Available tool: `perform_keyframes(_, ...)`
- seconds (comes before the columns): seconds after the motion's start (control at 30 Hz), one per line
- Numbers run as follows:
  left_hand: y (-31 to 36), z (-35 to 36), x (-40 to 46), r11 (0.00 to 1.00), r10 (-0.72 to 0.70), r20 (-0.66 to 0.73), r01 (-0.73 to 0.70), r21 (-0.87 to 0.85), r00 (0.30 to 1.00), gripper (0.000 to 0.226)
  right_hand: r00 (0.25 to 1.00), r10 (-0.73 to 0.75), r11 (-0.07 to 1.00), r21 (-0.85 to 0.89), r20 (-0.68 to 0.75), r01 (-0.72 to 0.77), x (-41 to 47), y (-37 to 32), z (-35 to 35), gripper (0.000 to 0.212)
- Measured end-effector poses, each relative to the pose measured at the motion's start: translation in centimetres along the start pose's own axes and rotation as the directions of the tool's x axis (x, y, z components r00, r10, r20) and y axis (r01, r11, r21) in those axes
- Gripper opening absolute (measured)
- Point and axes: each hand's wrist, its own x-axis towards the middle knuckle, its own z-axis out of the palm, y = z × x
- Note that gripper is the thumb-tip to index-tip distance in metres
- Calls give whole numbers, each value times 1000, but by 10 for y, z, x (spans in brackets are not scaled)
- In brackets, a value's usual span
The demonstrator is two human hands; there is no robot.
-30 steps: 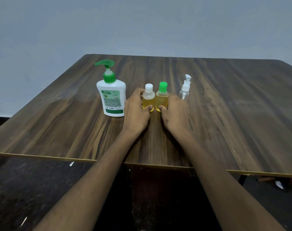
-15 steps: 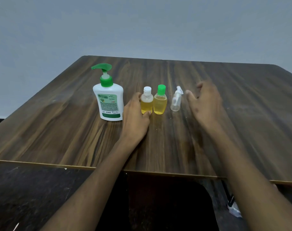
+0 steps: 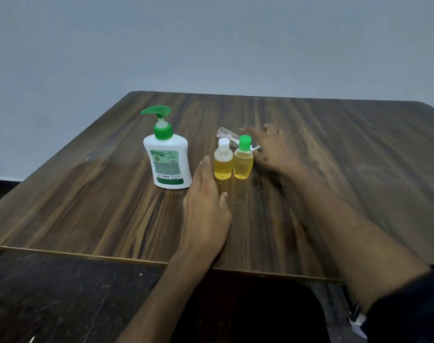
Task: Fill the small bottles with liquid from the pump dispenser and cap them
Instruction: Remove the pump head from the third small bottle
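A white pump dispenser point(image 3: 167, 164) with a green pump head stands upright on the wooden table point(image 3: 87, 194). To its right, two small bottles of yellow liquid stand side by side and touching. One has a white cap point(image 3: 222, 164) and the other a green cap point(image 3: 243, 164). Behind them a small clear spray bottle point(image 3: 227, 135) lies tipped over, its pump end toward my right hand point(image 3: 272, 149). That hand is blurred, with its fingers stretched out over the spray bottle. My left hand point(image 3: 206, 214) hovers with straight fingers just in front of the white-capped bottle and holds nothing.
The table's near edge point(image 3: 136, 259) runs across the lower part of the view, with dark floor point(image 3: 62, 300) below it. A plain grey wall point(image 3: 211, 45) stands behind the table. A dark sleeve point(image 3: 409, 310) covers my right forearm.
My left hand let go of the white-capped bottle and drew back. My right hand swung left to the clear spray bottle, which went from upright to lying tipped behind the two bottles.
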Motion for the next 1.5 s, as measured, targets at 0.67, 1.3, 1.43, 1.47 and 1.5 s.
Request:
perform_keyframes(0.67,3,-4,-9,993,91,-46,-94,-66,995,70,954,189,975,158,-232,-154,-104,56,-44,4)
perform_keyframes(1.3,5,-1,-16,892,448,-34,-449,-61,894,46,955,-244,955,132,-167,267,-171,-74,-126,27)
perform_keyframes(1.43,-6,-6,-12,916,347,-49,-350,-199,936,36,955,-255,947,162,-152,279,-161,-98,-120,38)
perform_keyframes(1.47,-8,-8,-11,916,331,-43,-332,-225,943,36,963,-234,957,145,-135,253,-160,-100,-119,36)
perform_keyframes(1.5,-8,-9,-11,916,318,-38,-317,-246,947,35,971,-212,968,113,-110,224,-158,-102,-117,33)
